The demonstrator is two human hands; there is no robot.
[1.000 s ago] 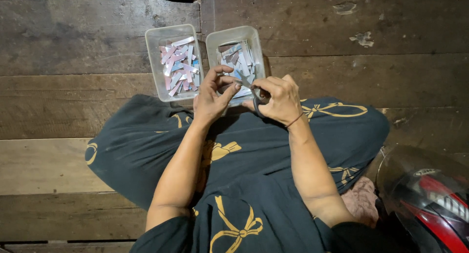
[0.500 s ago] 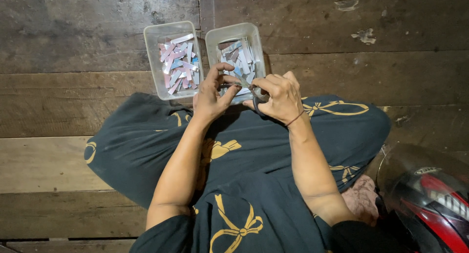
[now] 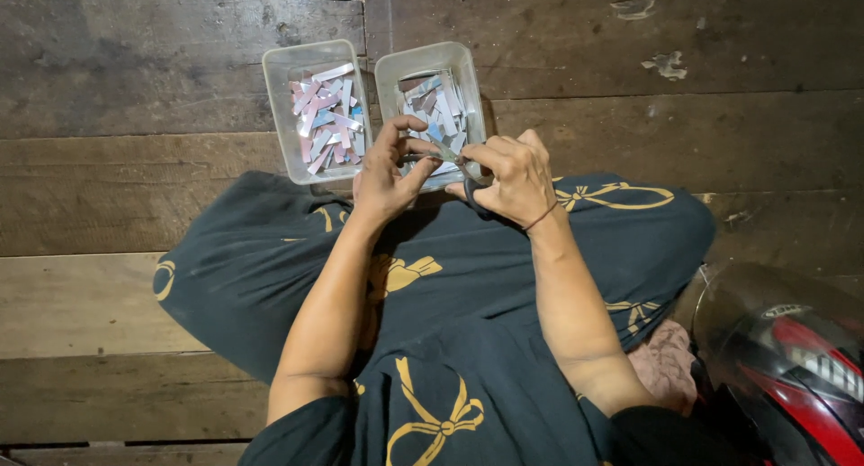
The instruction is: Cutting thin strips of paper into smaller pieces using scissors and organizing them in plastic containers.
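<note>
Left tray (image 3: 274, 106) of pink and blue paper strips is seen on the plank floor (image 3: 135, 88), touching the right tray (image 3: 385, 88). A small strip (image 3: 423, 156) is pinched by the left hand (image 3: 387, 178) over the right tray's near edge. Dark-handled scissors (image 3: 470, 183) are gripped by the right hand (image 3: 513, 178), blades at the strip. A helmet (image 3: 783, 367) lies far right.

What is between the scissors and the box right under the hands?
Nothing visible. The right hand holds the scissors, the left hand pinches a small strip at the blades, and both hover directly over the right-side box, whose top is open.
</note>
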